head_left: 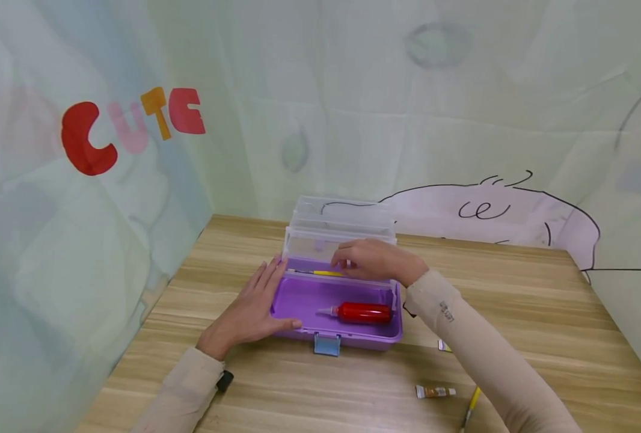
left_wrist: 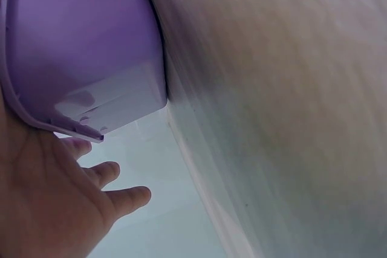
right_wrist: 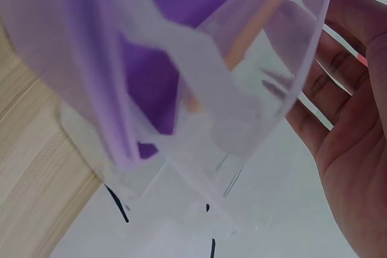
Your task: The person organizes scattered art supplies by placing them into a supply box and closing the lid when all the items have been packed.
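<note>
A purple plastic box (head_left: 364,344) stands on the table with its clear lid (head_left: 344,210) raised at the back. Inside lies a red squeeze bottle (head_left: 365,313) with a pale nozzle pointing left. A paintbrush (head_left: 327,273) with a yellow handle lies in the narrow tray along the box's back. My left hand (head_left: 255,304) rests on the box's left end, fingers spread and straight, thumb near the front rim. Over the tray, my right hand (head_left: 377,258) hangs with loosely bent fingers by the brush's handle end. The right wrist view shows those fingers relaxed beside the clear tray (right_wrist: 205,77).
On the table (head_left: 515,313), right of the box, lie a small brown paint tube (head_left: 434,392) and another yellow-handled paintbrush (head_left: 471,406). A second tube (head_left: 444,346) is partly hidden by the right sleeve. A blue latch (head_left: 327,344) hangs at the box's front. Printed cloth walls enclose the table.
</note>
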